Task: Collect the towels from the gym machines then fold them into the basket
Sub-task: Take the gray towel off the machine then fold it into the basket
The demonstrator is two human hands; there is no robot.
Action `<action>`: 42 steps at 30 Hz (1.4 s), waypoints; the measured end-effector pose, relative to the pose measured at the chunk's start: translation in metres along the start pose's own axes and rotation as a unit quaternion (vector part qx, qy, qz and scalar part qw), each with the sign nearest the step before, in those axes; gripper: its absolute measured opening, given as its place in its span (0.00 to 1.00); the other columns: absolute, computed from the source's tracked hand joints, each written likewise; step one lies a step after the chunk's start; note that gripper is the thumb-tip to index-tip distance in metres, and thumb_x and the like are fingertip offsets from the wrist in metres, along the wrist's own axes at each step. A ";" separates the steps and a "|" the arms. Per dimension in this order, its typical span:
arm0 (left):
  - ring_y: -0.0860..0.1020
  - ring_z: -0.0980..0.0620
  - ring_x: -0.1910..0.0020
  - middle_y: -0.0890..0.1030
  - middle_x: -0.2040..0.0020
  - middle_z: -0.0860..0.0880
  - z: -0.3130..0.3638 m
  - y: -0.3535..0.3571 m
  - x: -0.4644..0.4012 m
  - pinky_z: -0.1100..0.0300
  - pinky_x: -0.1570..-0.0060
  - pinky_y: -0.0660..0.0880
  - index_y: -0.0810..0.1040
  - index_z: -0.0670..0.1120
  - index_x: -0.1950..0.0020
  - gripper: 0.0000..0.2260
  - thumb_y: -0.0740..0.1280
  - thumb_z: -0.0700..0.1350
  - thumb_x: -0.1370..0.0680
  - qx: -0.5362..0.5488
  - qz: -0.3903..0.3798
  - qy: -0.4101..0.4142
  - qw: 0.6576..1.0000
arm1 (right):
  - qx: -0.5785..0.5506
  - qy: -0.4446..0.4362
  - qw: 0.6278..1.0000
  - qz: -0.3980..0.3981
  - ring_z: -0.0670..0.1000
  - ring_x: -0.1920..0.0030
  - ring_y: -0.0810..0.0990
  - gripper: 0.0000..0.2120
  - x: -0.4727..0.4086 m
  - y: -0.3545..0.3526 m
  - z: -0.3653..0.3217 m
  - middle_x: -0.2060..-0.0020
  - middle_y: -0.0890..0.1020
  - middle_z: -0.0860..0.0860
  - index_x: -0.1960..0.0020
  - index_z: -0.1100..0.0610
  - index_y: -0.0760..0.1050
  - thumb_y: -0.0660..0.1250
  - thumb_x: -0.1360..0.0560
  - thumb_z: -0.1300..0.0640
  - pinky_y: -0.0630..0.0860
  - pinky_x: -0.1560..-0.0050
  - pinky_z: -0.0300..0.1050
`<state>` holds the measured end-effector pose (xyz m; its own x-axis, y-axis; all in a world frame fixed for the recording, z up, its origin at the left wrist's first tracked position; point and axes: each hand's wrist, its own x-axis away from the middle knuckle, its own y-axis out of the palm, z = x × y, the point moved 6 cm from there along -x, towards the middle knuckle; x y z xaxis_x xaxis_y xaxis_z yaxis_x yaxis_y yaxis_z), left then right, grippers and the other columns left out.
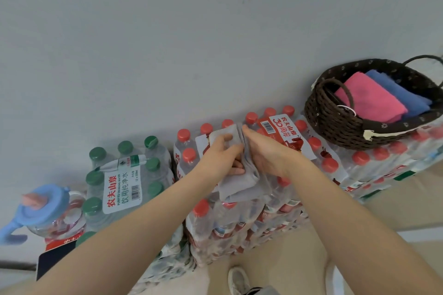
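Nearest, a pale shoe (237, 280) stands on the beige floor (297, 261), below two bare forearms reaching forward. The arms meet over a soft grey towel (239, 187), partly folded into a thick, rounded wad, lying on the crinkly shrink-wrap of a red-capped bottle pack (242, 225). The left hand (220, 153) grasps the towel's upper layer, thumb on top and fingers curled under the fold. The right hand (266, 151) lies against the fold's other side with fingers long and nearly straight, pressing the cloth rather than clutching it.

To the left sits a pack of green-capped bottles (124, 179) with a white label, and beyond that a clear plastic jug (45, 213) with a light blue lid and handle.

Farther right, on more wrapped red-capped bottles, rests a round woven basket (340, 124), dark brown, ropey in texture, with thin loop handles. Inside it lie a folded pink towel (369, 98) and a folded blue towel (402, 93), side by side and touching. A smooth grey wall (191, 43) rises behind everything.
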<state>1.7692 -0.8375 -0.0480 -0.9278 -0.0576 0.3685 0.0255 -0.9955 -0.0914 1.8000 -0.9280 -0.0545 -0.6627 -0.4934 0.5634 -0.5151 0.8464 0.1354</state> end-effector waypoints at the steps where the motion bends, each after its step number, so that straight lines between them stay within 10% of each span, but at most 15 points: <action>1: 0.77 0.51 0.65 0.76 0.61 0.46 -0.001 0.005 -0.002 0.62 0.61 0.80 0.64 0.47 0.32 0.16 0.58 0.42 0.20 0.019 -0.001 -0.012 1.000 | -0.019 0.012 1.000 -0.004 0.50 0.53 0.81 0.24 0.001 -0.004 0.001 0.56 0.82 0.54 0.45 0.55 0.76 0.48 0.20 0.42 0.76 0.48 0.42; 4: 0.76 0.53 0.67 0.74 0.61 0.47 -0.005 0.013 -0.008 0.65 0.64 0.79 0.63 0.44 0.33 0.14 0.54 0.38 0.20 -0.020 0.007 0.007 1.000 | 0.104 0.007 0.992 0.067 0.48 0.61 0.78 0.20 0.006 -0.017 -0.009 0.63 0.79 0.51 0.50 0.57 0.75 0.54 0.22 0.42 0.75 0.57 0.42; 8: 0.76 0.57 0.66 0.74 0.56 0.49 -0.007 0.019 -0.005 0.72 0.63 0.74 0.68 0.44 0.46 0.07 0.60 0.36 0.23 -0.176 0.019 0.072 0.982 | 0.450 -0.073 0.873 0.175 0.51 0.63 0.74 0.13 0.004 -0.038 -0.021 0.65 0.75 0.52 0.57 0.58 0.71 0.61 0.24 0.48 0.65 0.65 0.44; 11: 0.74 0.54 0.58 0.69 0.50 0.49 -0.005 0.027 -0.004 0.70 0.55 0.72 0.73 0.41 0.45 0.10 0.67 0.40 0.26 -0.313 0.025 0.133 0.940 | 0.485 -0.082 0.854 0.169 0.60 0.43 0.75 0.21 -0.004 -0.040 -0.009 0.43 0.77 0.61 0.37 0.64 0.66 0.60 0.23 0.50 0.70 0.50 0.45; 16: 0.60 0.51 0.30 0.67 0.34 0.53 -0.006 0.033 0.000 0.58 0.33 0.50 0.71 0.48 0.40 0.20 0.65 0.57 0.27 -0.527 0.070 0.191 0.825 | 0.534 -0.163 0.817 0.144 0.61 0.48 0.78 0.23 -0.014 -0.036 0.003 0.43 0.77 0.61 0.29 0.57 0.55 0.55 0.21 0.52 0.75 0.50 0.54; 22: 0.41 0.52 0.24 0.52 0.23 0.51 -0.013 0.036 -0.003 0.52 0.28 0.35 0.63 0.47 0.32 0.37 0.67 0.66 0.34 -0.529 0.033 0.156 0.833 | 0.611 -0.200 0.742 0.190 0.59 0.52 0.80 0.33 -0.011 -0.041 0.008 0.47 0.79 0.60 0.25 0.53 0.36 0.53 0.20 0.49 0.71 0.62 0.48; 27: 0.30 0.44 0.27 0.36 0.24 0.44 -0.022 0.040 -0.004 0.47 0.28 0.33 0.45 0.45 0.24 0.58 0.66 0.73 0.42 -0.598 0.017 0.097 0.795 | 0.512 -0.242 0.801 0.194 0.56 0.28 0.62 0.33 0.001 -0.042 0.001 0.26 0.56 0.57 0.24 0.56 0.45 0.60 0.22 0.55 0.66 0.35 0.47; 31: 0.26 0.43 0.30 0.30 0.26 0.43 -0.018 0.041 -0.009 0.48 0.32 0.29 0.31 0.44 0.26 0.62 0.68 0.72 0.40 -0.611 -0.049 0.064 0.787 | 0.577 -0.422 0.673 0.190 0.59 0.39 0.75 0.13 0.033 -0.021 -0.009 0.39 0.75 0.58 0.45 0.61 0.77 0.64 0.29 0.65 0.73 0.39 0.55; 36: 0.35 0.56 0.26 0.32 0.26 0.52 -0.016 0.003 0.004 0.59 0.27 0.43 0.28 0.47 0.28 0.60 0.76 0.55 0.36 -0.382 -0.169 0.057 0.907 | 0.680 -0.422 0.578 0.158 0.50 0.47 0.82 0.19 0.051 -0.008 0.022 0.52 0.85 0.51 0.48 0.58 0.80 0.55 0.28 0.52 0.59 0.34 0.52; 42: 0.32 0.58 0.28 0.29 0.28 0.56 -0.035 -0.027 0.003 0.61 0.30 0.39 0.33 0.51 0.26 0.63 0.62 0.76 0.48 -0.507 -0.206 0.150 0.823 | 0.769 -0.348 0.498 0.200 0.54 0.46 0.81 0.38 0.042 0.020 0.041 0.51 0.83 0.56 0.43 0.62 0.77 0.61 0.37 0.31 0.59 0.33 0.56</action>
<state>1.7530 -0.8084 -0.0774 -0.8337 0.4430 0.3297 -0.4973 -0.3427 -0.7970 1.7393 -0.9403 -0.0611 -0.6314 -0.7498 -0.1979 0.2822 0.0156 -0.9592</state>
